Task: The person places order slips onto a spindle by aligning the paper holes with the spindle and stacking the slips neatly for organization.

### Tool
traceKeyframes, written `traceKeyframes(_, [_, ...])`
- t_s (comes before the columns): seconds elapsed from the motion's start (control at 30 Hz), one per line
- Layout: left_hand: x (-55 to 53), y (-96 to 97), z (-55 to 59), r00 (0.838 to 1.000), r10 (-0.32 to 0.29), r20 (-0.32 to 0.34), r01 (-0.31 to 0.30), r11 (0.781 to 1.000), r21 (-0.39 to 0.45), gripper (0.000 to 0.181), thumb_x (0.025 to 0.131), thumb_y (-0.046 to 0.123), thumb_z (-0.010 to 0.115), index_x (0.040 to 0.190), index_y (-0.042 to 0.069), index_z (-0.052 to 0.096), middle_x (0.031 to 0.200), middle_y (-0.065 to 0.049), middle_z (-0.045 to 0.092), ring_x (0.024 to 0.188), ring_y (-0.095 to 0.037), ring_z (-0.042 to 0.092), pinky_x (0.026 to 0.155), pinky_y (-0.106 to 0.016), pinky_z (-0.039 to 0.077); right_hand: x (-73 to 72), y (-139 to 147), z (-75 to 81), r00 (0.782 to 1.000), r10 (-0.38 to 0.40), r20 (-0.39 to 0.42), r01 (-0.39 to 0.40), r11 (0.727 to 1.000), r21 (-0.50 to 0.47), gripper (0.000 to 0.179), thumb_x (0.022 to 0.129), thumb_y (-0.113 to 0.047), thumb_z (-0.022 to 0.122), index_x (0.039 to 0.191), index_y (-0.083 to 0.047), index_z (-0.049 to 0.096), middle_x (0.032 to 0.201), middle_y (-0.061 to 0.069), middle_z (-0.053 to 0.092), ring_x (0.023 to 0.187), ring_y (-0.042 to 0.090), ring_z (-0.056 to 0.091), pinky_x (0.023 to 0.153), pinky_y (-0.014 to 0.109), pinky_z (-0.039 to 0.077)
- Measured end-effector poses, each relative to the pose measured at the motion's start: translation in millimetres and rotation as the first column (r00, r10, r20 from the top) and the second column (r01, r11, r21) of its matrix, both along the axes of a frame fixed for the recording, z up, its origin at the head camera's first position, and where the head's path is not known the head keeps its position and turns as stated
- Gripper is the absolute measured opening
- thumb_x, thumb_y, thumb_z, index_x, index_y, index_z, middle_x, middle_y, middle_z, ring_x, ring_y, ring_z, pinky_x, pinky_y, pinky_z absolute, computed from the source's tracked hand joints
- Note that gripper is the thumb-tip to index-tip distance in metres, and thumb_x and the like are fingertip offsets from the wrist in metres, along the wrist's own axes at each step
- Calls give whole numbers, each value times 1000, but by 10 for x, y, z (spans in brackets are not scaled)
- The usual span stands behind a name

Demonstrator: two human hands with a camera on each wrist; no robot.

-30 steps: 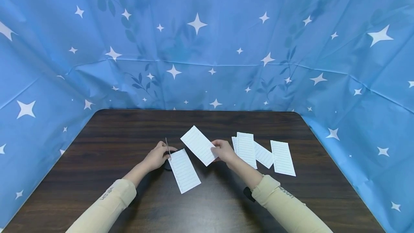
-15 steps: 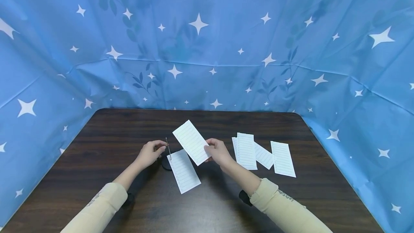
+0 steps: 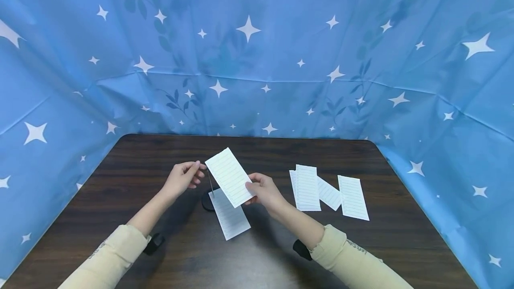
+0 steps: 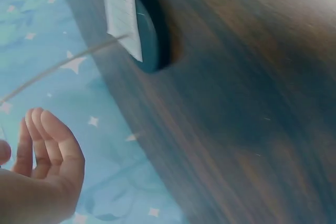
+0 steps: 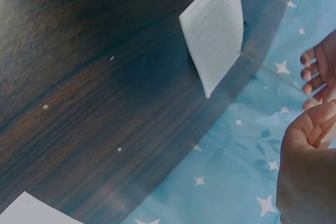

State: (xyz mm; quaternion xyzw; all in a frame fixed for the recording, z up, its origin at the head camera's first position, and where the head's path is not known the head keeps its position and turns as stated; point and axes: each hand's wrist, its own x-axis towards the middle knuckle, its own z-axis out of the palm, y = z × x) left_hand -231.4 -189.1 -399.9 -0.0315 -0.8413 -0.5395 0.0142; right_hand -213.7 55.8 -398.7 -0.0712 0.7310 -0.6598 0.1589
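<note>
A paper spike, with a thin metal rod (image 3: 210, 182) and a round black base (image 4: 156, 40), stands left of the table's middle. One lined paper slip (image 3: 234, 222) is pierced near its corner by the rod and slopes down to the right. My right hand (image 3: 267, 194) pinches another lined slip (image 3: 229, 177) by its lower right edge, above the pierced one; its upper left corner overlaps the rod's top in the head view. My left hand (image 3: 182, 177) is raised beside the rod's top, fingers loosely bent, fingertips right at the held slip's corner.
On the right side of the dark wooden table (image 3: 305, 253) lie several more lined slips: a slip (image 3: 307, 188) overlapping a slanted slip (image 3: 328, 193), and a separate slip (image 3: 353, 197). A blue star-patterned curtain (image 3: 257, 57) hangs behind and beside the table.
My right hand has carried its slip leftward, over the pierced slip and toward the rod. My left hand has left the pierced slip's corner and risen to the rod's top.
</note>
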Motion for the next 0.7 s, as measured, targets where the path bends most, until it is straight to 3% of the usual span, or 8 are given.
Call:
traceKeyframes(0.23, [42, 140, 104, 996, 84, -19, -84, 996, 7, 36, 96, 27, 55, 102, -8, 64, 79, -9, 66, 65, -14, 61, 60, -23, 55, 76, -61, 14, 1000, -14, 5, 14, 999, -32, 25, 95, -2, 46, 116, 9, 51, 95, 21, 68, 66, 9, 63, 61, 26, 55])
traceKeyframes(0.43, [41, 191, 124, 994, 112, 12, -112, 994, 18, 28, 91, 20, 63, 96, -8, 64, 67, 4, 59, 61, -11, 59, 59, -25, 56, 145, -107, 20, 1000, -14, -11, 13, 999, -47, 25, 95, -2, 46, 116, 11, 51, 95, 23, 68, 61, 8, 62, 57, 21, 52])
traceKeyframes(0.7, [28, 177, 141, 987, 132, 90, -131, 991, -17, 30, 90, 23, 64, 94, -7, 63, 76, -8, 64, 63, -10, 59, 56, -23, 54, 171, -116, -7, 1000, 1, -14, -2, 1000, -31, 26, 95, -1, 45, 118, 10, 49, 92, 23, 68, 60, 8, 62, 58, 25, 54])
